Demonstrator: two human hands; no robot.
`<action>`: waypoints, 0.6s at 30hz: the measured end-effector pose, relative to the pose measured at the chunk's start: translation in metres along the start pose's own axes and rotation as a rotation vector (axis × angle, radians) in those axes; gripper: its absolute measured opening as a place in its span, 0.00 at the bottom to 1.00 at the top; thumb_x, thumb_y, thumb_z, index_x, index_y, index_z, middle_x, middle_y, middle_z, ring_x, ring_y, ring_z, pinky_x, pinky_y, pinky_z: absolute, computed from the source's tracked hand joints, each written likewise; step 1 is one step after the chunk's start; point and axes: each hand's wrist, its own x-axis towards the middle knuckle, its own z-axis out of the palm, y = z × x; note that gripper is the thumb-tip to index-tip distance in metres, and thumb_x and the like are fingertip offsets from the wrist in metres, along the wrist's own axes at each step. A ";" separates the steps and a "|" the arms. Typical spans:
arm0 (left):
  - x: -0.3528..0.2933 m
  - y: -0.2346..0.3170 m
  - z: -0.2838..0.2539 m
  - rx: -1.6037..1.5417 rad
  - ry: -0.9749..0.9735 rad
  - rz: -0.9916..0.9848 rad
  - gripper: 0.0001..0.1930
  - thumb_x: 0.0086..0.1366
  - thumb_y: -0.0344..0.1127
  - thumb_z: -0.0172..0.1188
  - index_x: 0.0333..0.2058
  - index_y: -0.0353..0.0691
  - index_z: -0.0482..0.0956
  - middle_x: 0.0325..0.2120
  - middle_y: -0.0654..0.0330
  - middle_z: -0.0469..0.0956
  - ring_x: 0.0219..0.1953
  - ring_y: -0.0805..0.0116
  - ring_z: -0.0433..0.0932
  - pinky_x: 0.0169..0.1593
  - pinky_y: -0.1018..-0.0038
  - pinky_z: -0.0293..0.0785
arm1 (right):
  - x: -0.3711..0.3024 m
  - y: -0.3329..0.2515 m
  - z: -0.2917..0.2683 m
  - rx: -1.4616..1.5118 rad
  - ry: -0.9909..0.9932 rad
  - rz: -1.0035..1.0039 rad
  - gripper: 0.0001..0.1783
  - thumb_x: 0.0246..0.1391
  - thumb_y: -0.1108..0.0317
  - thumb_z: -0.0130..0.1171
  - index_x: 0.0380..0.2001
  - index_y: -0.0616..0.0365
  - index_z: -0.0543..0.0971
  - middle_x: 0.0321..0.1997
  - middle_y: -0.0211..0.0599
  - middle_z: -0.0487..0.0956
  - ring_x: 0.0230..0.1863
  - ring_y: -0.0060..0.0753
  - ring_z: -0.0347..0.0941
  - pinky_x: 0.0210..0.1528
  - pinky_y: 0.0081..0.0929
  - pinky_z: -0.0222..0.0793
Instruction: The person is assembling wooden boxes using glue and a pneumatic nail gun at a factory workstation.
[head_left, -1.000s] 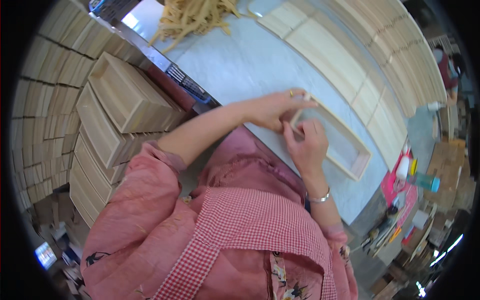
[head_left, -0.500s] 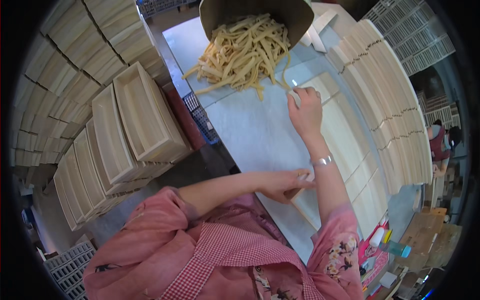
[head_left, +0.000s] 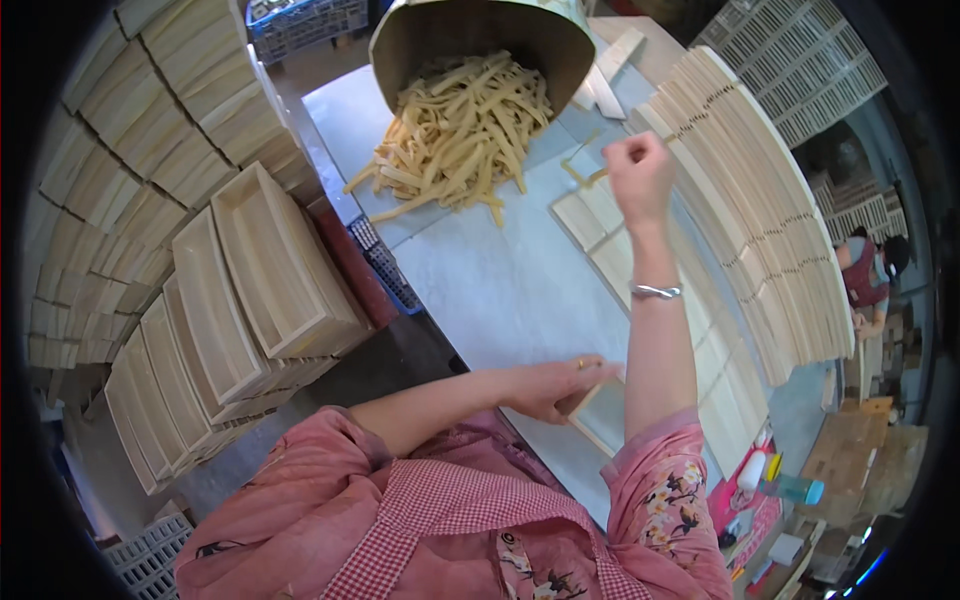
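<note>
Rt hand [head_left: 640, 175], wood strip [head_left: 585, 176] (pinched)

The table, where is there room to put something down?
The table is bare between the pile of wooden strips and the left hand. It is crowded right, under the right hand, with flat wooden panels.

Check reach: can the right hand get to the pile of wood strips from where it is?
Probably yes. The right hand is raised just beside the pile of wood strips, with only bare tabletop between them.
</note>
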 end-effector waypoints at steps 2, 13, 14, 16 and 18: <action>-0.001 -0.019 0.011 0.220 0.217 0.222 0.54 0.50 0.23 0.69 0.74 0.37 0.47 0.50 0.48 0.75 0.32 0.58 0.75 0.37 0.70 0.76 | -0.011 -0.011 -0.035 0.248 0.095 0.138 0.04 0.53 0.71 0.60 0.28 0.60 0.77 0.21 0.32 0.76 0.23 0.24 0.68 0.28 0.24 0.67; -0.004 -0.002 0.000 0.188 0.072 -0.066 0.57 0.51 0.24 0.71 0.74 0.32 0.42 0.37 0.49 0.80 0.29 0.64 0.77 0.35 0.72 0.75 | -0.189 0.028 -0.161 -0.019 0.094 0.355 0.02 0.55 0.76 0.57 0.32 0.60 0.75 0.26 0.31 0.76 0.25 0.22 0.67 0.29 0.19 0.65; -0.005 -0.001 -0.001 0.206 0.078 -0.077 0.57 0.51 0.24 0.71 0.74 0.34 0.42 0.33 0.51 0.80 0.29 0.64 0.77 0.34 0.72 0.75 | -0.198 0.030 -0.157 -0.053 0.045 0.301 0.02 0.54 0.77 0.57 0.32 0.59 0.75 0.26 0.30 0.76 0.25 0.22 0.66 0.29 0.20 0.65; -0.005 0.001 0.000 0.234 0.082 -0.088 0.58 0.50 0.23 0.72 0.74 0.35 0.41 0.29 0.53 0.80 0.29 0.64 0.77 0.34 0.72 0.75 | -0.211 0.029 -0.143 -0.051 -0.078 0.263 0.03 0.52 0.77 0.57 0.31 0.59 0.75 0.24 0.29 0.75 0.25 0.22 0.66 0.30 0.21 0.65; -0.004 -0.006 0.005 0.211 0.120 -0.061 0.57 0.50 0.23 0.72 0.74 0.35 0.44 0.29 0.53 0.80 0.28 0.64 0.77 0.34 0.72 0.75 | -0.220 0.020 -0.131 -0.011 -0.147 0.274 0.03 0.51 0.77 0.57 0.30 0.58 0.75 0.24 0.28 0.75 0.25 0.23 0.66 0.30 0.21 0.65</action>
